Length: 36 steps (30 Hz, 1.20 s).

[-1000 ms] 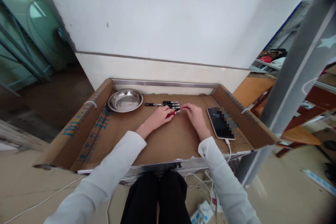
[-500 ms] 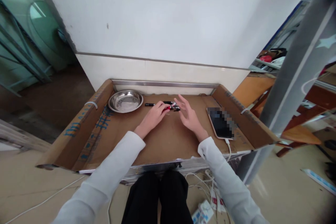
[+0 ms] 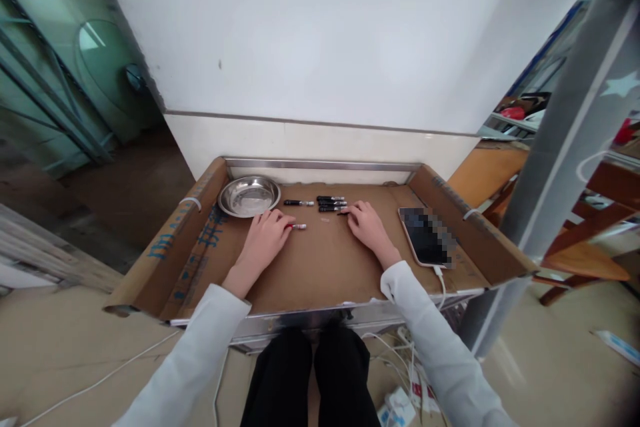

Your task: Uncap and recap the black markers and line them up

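Note:
My left hand (image 3: 265, 240) is closed on a red pen-like stick (image 3: 299, 227), low over the cardboard; its silvery end pokes out to the right of the fingers. My right hand (image 3: 367, 227) has its fingertips pinched at a small dark piece (image 3: 342, 214), mostly hidden by them. Just beyond those fingertips, several black pen-like sticks (image 3: 327, 203) with silvery ends lie side by side. Another black pen-like stick (image 3: 298, 203) lies apart, to the left of that row.
A steel bowl (image 3: 250, 197) stands at the back left of the cardboard-lined table (image 3: 310, 273). At the right lies a phone (image 3: 425, 240) with a white cable. Cardboard walls (image 3: 465, 227) rise at both sides, and a grey post (image 3: 545, 147) stands right of the table.
My left hand has moved left and nearer me with the red stick, away from the row of black sticks. My right hand's spread fingers have lowered and closed beside the row.

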Each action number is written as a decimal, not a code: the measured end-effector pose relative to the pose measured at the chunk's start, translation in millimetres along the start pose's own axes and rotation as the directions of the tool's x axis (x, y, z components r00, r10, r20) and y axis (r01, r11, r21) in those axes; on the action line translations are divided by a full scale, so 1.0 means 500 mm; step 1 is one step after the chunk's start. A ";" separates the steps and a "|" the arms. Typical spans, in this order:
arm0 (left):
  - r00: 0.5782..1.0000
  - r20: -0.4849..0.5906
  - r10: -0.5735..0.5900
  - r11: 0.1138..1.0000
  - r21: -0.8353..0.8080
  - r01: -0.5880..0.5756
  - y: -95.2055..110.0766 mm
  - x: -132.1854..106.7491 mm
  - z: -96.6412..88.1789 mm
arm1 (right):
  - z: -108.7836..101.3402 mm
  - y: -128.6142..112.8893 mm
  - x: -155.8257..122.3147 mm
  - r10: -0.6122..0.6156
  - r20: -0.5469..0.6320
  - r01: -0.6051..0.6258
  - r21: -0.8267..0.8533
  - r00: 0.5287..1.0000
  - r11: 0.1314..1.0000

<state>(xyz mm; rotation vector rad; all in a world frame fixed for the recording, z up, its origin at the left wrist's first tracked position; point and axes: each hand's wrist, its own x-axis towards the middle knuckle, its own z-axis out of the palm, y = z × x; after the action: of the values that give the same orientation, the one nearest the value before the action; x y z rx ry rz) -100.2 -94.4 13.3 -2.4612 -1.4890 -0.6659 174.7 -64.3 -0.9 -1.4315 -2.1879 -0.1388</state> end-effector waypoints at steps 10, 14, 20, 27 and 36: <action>0.971 0.188 0.147 0.989 0.001 -0.150 0.117 0.119 0.047 | 0.006 0.008 0.000 0.011 0.015 -0.012 0.011 1.000 1.000; 0.960 0.237 0.147 0.986 -0.112 -0.123 0.116 0.149 0.073 | 0.009 0.017 0.001 0.027 0.012 -0.027 0.008 1.000 1.000; 0.988 0.108 0.109 0.965 -0.251 -0.079 0.108 0.141 0.097 | 0.008 0.013 0.006 -0.011 0.006 0.010 0.134 1.000 0.991; 0.984 0.082 0.161 0.912 -0.393 -0.116 0.096 0.140 0.100 | 0.011 0.008 0.004 -0.018 -0.004 0.018 0.275 1.000 0.961; 0.988 0.019 0.156 0.769 -0.630 -0.109 0.100 0.148 0.101 | 0.015 -0.001 0.009 -0.038 -0.030 0.046 0.409 0.999 0.911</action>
<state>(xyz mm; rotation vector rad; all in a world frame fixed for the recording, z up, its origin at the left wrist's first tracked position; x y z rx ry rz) -13.0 -40.7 6.6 -3.0647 -1.2269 -1.2266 170.3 -58.4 -5.0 -1.1393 -2.0731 0.2765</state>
